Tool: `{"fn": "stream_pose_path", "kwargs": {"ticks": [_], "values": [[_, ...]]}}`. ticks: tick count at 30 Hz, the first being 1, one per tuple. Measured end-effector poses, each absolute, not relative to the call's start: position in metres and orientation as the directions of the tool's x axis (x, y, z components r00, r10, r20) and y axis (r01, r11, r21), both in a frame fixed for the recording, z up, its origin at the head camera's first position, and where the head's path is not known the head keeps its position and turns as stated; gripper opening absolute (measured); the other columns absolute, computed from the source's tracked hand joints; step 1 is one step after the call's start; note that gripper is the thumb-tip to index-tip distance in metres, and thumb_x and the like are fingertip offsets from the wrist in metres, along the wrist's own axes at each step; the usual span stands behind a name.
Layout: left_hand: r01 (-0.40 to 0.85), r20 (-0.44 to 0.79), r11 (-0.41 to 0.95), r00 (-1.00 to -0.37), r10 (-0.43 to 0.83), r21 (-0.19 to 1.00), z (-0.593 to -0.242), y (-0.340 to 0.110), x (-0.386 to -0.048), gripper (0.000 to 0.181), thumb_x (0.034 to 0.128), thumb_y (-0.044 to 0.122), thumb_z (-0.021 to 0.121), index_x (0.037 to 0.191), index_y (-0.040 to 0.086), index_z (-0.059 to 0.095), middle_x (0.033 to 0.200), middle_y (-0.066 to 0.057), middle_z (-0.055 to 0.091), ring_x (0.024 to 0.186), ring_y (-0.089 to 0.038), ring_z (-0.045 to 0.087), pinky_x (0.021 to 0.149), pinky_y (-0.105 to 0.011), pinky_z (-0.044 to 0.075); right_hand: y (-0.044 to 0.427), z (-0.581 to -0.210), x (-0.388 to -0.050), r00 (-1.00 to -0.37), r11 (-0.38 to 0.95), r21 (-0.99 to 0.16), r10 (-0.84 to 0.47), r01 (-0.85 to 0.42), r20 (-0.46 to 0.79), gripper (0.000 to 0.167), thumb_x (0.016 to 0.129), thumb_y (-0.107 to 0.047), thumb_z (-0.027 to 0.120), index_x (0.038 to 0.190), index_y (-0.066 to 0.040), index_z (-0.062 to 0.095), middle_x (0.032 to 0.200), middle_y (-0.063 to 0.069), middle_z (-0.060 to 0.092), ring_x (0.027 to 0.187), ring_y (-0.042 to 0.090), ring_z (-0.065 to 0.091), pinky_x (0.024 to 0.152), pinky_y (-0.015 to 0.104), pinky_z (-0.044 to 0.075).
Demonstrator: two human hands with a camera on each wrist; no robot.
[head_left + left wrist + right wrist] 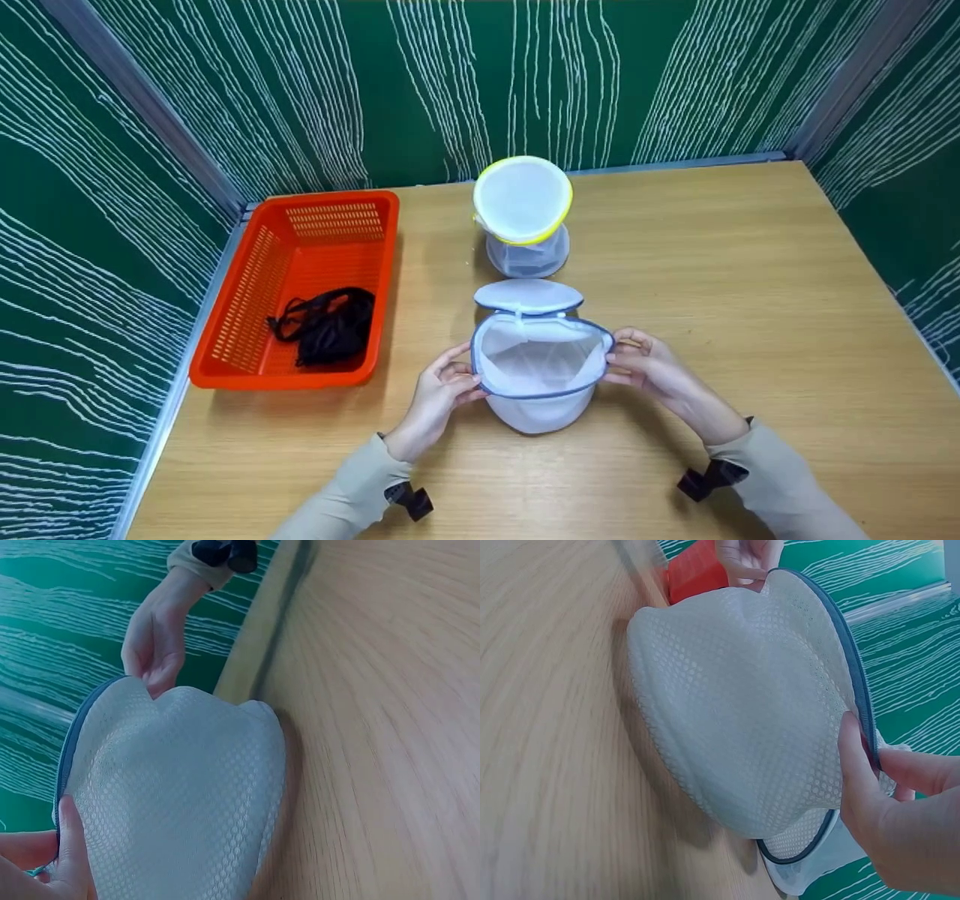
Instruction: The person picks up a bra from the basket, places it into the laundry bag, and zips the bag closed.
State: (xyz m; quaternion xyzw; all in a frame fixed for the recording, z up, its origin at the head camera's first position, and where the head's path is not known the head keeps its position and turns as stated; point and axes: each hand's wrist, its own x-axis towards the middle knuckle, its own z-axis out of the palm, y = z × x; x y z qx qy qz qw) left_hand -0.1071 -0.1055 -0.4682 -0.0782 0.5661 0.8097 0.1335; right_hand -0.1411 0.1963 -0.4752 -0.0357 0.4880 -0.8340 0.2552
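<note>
A white mesh laundry bag with a dark blue zipper rim stands on the table, its round lid folded back and its mouth open toward me. On the left side of the rim, my left hand pinches the edge between thumb and fingers. My right hand pinches the rim on the opposite side; in the right wrist view its thumb lies on the mesh just below the zipper. The inside of the bag shows only white mesh. Behind it stands a second mesh bag with a yellow-rimmed lid.
To the left is an orange plastic basket with slotted walls, holding a black bundle with straps. Green panels with white streaks border the wooden table at the back and both sides.
</note>
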Motion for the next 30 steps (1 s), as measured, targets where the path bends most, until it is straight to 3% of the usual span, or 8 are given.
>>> {"fn": "stream_pose_path", "kwargs": {"ticks": [18, 26, 30], "values": [[-0.305, -0.283, -0.065, -0.931, 0.232, 0.950, -0.442, -0.126, -0.111, 0.046, 0.0763, -0.011, 0.052, 0.121, -0.010, 0.042, 0.080, -0.009, 0.053, 0.065, -0.016, 0.061, 0.068, -0.035, 0.053, 0.192, -0.476, -0.138, -0.859, -0.405, -0.818, -0.475, 0.407, -0.192, 0.028, 0.083, 0.015, 0.042, 0.091, -0.010, 0.053, 0.088, 0.004, 0.062, 0.081, 0.016, 0.061, 0.076, 0.033, 0.050], [-0.237, -0.329, 0.268, -0.863, 0.384, 0.934, -0.413, -0.148, -0.125, 0.036, 0.0808, -0.004, 0.050, 0.116, -0.012, 0.048, 0.079, -0.011, 0.055, 0.066, -0.015, 0.058, 0.070, -0.038, 0.052, 0.192, -0.479, -0.139, -0.858, -0.415, -0.812, -0.477, 0.411, -0.191, 0.029, 0.083, 0.015, 0.043, 0.091, -0.011, 0.054, 0.087, 0.003, 0.062, 0.079, 0.015, 0.062, 0.075, 0.032, 0.051], [-0.173, -0.341, 0.394, -0.847, 0.409, 0.903, -0.395, -0.162, -0.137, 0.033, 0.0831, 0.002, 0.051, 0.114, -0.009, 0.052, 0.089, -0.016, 0.059, 0.069, -0.016, 0.060, 0.071, -0.033, 0.052, 0.192, -0.481, -0.138, -0.859, -0.424, -0.813, -0.482, 0.399, -0.170, 0.030, 0.084, 0.015, 0.040, 0.092, -0.011, 0.052, 0.086, 0.002, 0.062, 0.079, 0.014, 0.061, 0.074, 0.032, 0.051]]}}
